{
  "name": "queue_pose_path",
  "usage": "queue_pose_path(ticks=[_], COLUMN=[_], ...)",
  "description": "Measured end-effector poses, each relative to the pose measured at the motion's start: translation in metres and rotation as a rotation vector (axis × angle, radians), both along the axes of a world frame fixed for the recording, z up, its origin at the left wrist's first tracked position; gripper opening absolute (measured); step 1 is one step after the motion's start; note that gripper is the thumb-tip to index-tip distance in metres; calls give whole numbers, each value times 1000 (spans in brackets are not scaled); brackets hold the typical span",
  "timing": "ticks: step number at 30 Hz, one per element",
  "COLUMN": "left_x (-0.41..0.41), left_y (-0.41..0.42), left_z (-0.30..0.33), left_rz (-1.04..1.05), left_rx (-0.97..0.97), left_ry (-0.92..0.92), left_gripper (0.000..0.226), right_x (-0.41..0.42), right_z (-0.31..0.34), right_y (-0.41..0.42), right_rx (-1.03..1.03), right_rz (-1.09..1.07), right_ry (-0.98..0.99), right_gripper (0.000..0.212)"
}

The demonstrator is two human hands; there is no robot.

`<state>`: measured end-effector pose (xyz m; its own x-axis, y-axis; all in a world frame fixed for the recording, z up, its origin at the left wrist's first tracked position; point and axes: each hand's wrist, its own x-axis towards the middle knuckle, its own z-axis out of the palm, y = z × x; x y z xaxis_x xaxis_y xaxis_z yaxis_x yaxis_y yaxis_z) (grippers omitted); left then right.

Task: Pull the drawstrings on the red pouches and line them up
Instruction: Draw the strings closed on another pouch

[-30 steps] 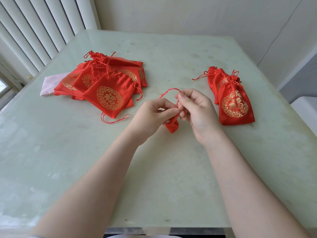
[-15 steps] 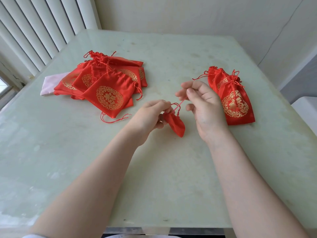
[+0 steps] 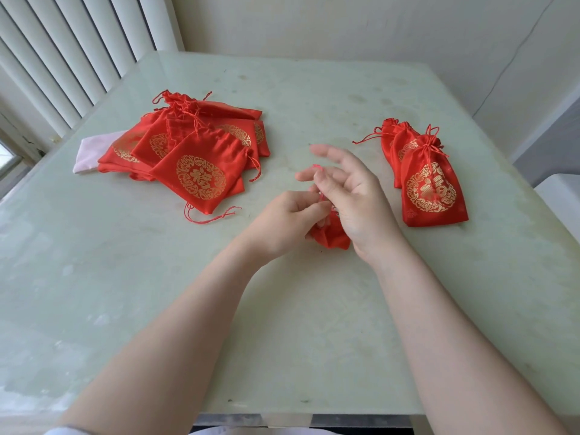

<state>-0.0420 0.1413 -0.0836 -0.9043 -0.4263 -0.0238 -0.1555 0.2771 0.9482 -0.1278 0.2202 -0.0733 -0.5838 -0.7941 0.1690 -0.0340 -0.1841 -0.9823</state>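
A small red pouch (image 3: 331,235) hangs bunched between my hands over the middle of the table. My left hand (image 3: 287,219) pinches its gathered neck. My right hand (image 3: 351,191) is beside it with fingers spread and a bit of red drawstring (image 3: 316,167) showing at its fingertips; whether it grips the string I cannot tell. A loose pile of red pouches with gold emblems (image 3: 201,152) lies at the left. Three cinched pouches (image 3: 423,180) lie overlapping in a row at the right.
The pale green table (image 3: 157,293) reaches to a white wall at the back. A pink cloth (image 3: 91,149) pokes out from under the left pile. White blinds hang along the left side. A white object (image 3: 561,199) stands off the table's right edge.
The pouch has dropped lower between my hands and bunched up. My right hand has opened its fingers and the long drawstring loop seen earlier is gone from view.
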Motion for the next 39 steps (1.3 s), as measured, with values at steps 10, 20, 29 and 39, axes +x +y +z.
queue_pose_path(ticks=[10,20,29,39], left_x=[-2,0,4,3], left_y=[-7,-12,-14,-14], left_z=[2,1,5,4], left_rz=[146,196,167,258], left_rx=[229,305,205,-350], left_ry=[22,29,34,114], left_gripper=[28,28,18,10], right_x=[-16,-16,-18,-12], right_z=[-11,-3,-6,-5], right_y=[1,6,6,4], right_rx=[285,242,235,303], right_rz=[-89,-107,-198,-228], right_ry=[563,487,500,973], right_gripper=[27,26,27,14])
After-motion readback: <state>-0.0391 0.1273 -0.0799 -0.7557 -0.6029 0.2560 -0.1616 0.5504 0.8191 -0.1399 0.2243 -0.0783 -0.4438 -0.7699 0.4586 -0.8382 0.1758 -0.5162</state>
